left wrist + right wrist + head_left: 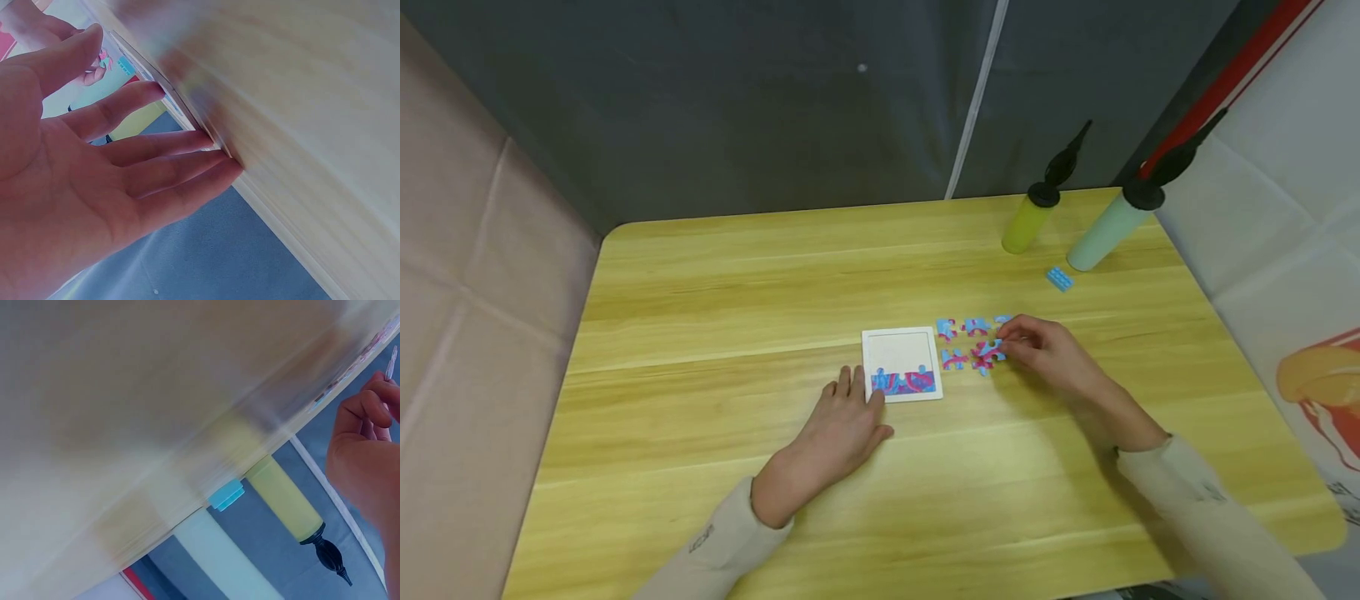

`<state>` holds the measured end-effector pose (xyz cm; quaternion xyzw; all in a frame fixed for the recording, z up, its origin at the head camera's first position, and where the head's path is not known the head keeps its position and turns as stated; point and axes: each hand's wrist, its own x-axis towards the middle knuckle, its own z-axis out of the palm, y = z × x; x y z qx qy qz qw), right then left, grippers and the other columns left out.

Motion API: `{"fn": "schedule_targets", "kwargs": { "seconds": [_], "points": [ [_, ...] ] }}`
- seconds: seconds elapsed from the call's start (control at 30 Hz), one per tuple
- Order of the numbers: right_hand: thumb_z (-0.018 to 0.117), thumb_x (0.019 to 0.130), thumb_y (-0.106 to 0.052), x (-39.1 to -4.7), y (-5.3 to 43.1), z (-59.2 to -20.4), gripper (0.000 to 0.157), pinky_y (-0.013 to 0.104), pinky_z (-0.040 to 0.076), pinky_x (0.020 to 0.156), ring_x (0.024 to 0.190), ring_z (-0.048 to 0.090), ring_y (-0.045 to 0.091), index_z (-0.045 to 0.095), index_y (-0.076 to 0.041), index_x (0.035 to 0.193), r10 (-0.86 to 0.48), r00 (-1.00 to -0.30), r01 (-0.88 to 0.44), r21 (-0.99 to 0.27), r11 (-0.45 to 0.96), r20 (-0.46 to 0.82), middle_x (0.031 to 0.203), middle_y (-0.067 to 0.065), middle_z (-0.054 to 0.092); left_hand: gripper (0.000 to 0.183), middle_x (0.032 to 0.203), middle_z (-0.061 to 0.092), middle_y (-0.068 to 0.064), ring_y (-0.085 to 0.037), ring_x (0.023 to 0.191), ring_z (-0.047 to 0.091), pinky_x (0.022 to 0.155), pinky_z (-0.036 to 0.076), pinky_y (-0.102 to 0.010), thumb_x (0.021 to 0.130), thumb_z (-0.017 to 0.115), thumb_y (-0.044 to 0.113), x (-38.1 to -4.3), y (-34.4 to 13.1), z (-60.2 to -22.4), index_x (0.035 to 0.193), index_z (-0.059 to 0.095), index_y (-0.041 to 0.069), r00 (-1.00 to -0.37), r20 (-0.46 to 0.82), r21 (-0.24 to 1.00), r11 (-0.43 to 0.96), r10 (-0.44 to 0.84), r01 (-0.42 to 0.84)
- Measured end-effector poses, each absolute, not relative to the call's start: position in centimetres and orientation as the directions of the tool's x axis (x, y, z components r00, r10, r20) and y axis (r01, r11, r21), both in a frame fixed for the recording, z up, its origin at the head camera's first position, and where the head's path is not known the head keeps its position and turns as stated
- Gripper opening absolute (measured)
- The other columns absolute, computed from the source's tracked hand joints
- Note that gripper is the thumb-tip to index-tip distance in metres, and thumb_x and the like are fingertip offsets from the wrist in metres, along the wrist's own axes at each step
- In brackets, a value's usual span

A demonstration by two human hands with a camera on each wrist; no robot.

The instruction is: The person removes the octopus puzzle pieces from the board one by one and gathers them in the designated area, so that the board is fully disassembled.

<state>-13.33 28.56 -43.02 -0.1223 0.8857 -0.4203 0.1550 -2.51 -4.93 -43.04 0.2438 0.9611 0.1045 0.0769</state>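
A white square puzzle frame (901,331) lies on the table, its bottom row filled with joined blue, pink and purple pieces (904,382). My left hand (842,421) rests at the frame's left side with fingers spread, the index fingertip over its lower left corner. In the left wrist view the fingers (169,172) are stretched out along the table surface. Just right of the frame, my right hand (1045,354) pinches a blue and pink jigsaw piece (992,350) between thumb and fingers. That piece (392,362) shows edge-on, raised off the table, in the right wrist view.
Several loose jigsaw pieces (946,330) lie between the frame and my right hand. Farther back on the right are a blue toy brick (1060,279), a yellow-green cylinder (1026,227) and a mint cylinder (1107,236), both with black tapered tops. A dark curtain (737,117) hangs behind the table.
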Motion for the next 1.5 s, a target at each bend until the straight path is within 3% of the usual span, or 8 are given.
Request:
{"fn": "schedule_targets", "kwargs": {
  "seconds": [0.23, 0.87, 1.5],
  "points": [
    [0.064, 0.101, -0.014, -13.1, 29.4, -42.7, 0.022, 0.022, 0.054, 0.075, 0.090, 0.065, 0.013, 0.068, -0.007, 0.121, -0.330, -0.919, -0.032, -0.793, 0.609, -0.216, 0.113, 0.015, 0.072, 0.046, 0.143, 0.051, -0.041, -0.058, 0.137, 0.048, 0.106, 0.048, -0.062, 0.100, 0.067, 0.041, -2.6, -4.9, -43.0, 0.119, 0.064, -0.001, -0.867, -0.085, 0.238, 0.855, 0.491, 0.461],
    [0.060, 0.101, -0.017, -13.1, 30.8, -43.1, 0.019, 0.025, 0.051, 0.070, 0.086, 0.058, 0.018, 0.066, -0.007, 0.117, -0.279, -0.930, -0.018, -0.728, 0.685, -0.239, 0.106, 0.012, 0.069, 0.044, 0.139, 0.054, -0.042, -0.058, 0.134, 0.051, 0.104, 0.050, -0.061, 0.099, 0.069, 0.040, -2.7, -5.0, -43.0, 0.114, 0.065, -0.001, -0.862, -0.057, 0.218, 0.849, 0.503, 0.481],
    [0.062, 0.103, -0.023, -13.2, 31.3, -43.3, 0.019, 0.024, 0.049, 0.084, 0.096, 0.062, 0.022, 0.069, -0.008, 0.114, -0.294, -0.924, -0.046, -0.692, 0.720, -0.245, 0.103, 0.009, 0.069, 0.042, 0.140, 0.053, -0.043, -0.060, 0.132, 0.052, 0.102, 0.051, -0.062, 0.099, 0.068, 0.038, -2.6, -5.1, -42.9, 0.113, 0.065, -0.001, -0.858, -0.046, 0.239, 0.840, 0.511, 0.488]
  ]
}}
